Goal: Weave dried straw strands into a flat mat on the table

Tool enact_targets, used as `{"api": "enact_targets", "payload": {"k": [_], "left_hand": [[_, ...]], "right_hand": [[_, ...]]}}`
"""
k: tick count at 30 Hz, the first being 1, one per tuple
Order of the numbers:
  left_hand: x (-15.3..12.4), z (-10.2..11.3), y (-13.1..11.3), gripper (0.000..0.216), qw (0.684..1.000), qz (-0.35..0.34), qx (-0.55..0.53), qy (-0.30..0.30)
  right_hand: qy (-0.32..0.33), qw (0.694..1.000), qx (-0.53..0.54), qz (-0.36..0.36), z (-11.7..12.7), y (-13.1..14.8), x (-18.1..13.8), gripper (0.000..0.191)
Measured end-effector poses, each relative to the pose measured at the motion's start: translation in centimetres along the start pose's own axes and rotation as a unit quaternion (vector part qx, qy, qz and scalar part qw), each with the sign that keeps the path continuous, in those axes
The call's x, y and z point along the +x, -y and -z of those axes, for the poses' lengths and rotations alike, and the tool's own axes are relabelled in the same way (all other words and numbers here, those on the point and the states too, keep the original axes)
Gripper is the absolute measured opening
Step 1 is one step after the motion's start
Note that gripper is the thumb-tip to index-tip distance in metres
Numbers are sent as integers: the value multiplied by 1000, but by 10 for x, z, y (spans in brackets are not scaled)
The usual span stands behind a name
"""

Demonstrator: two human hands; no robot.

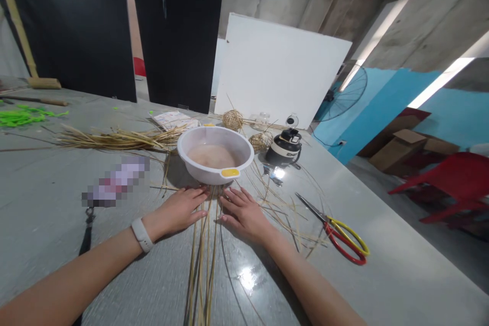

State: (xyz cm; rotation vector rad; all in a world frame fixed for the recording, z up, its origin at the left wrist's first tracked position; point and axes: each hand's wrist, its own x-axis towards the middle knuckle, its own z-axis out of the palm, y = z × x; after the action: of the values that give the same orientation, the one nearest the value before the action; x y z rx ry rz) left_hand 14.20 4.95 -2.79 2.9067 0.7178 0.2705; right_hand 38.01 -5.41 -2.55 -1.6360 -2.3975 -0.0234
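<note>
My left hand (182, 209) lies flat on the grey table, fingers stretched out toward the basin. Its wrist wears a pale band (141, 235). My right hand (242, 214) rests flat opposite it, fingers spread. Between the two hands run several long, thin plant strips (202, 265), reaching from the basin toward the table's near edge; the left fingertips lie at or on some of them. Just beyond the fingertips stands a white plastic basin (216, 175) with yellow handle patches and cloudy liquid inside. Neither hand visibly grips anything.
Red-and-yellow-handled scissors (344, 237) lie at right among loose strips. Behind the basin are woven balls (233, 119) and a black bottle (283, 148). A strip bundle (114, 138), a blurred-out item on a strap (116, 183) and green pieces (26, 114) lie left.
</note>
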Motion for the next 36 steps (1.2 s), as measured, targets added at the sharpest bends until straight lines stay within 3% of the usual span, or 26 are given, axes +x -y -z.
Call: {"api": "enact_targets", "payload": {"k": [6,23,36], "left_hand": [[-1,-5,1,47,1000,-12,1,-2],[-3,-19,8,42,999,-34,1,-33],[-3,-17,7,42,999,-38,-23,-31]], "right_hand": [[27,1000,-6,-6,-1,3,1,53],[15,1000,3,-20,0,6,0,46],[40,999,12,-8,1,11,-1,53]]}}
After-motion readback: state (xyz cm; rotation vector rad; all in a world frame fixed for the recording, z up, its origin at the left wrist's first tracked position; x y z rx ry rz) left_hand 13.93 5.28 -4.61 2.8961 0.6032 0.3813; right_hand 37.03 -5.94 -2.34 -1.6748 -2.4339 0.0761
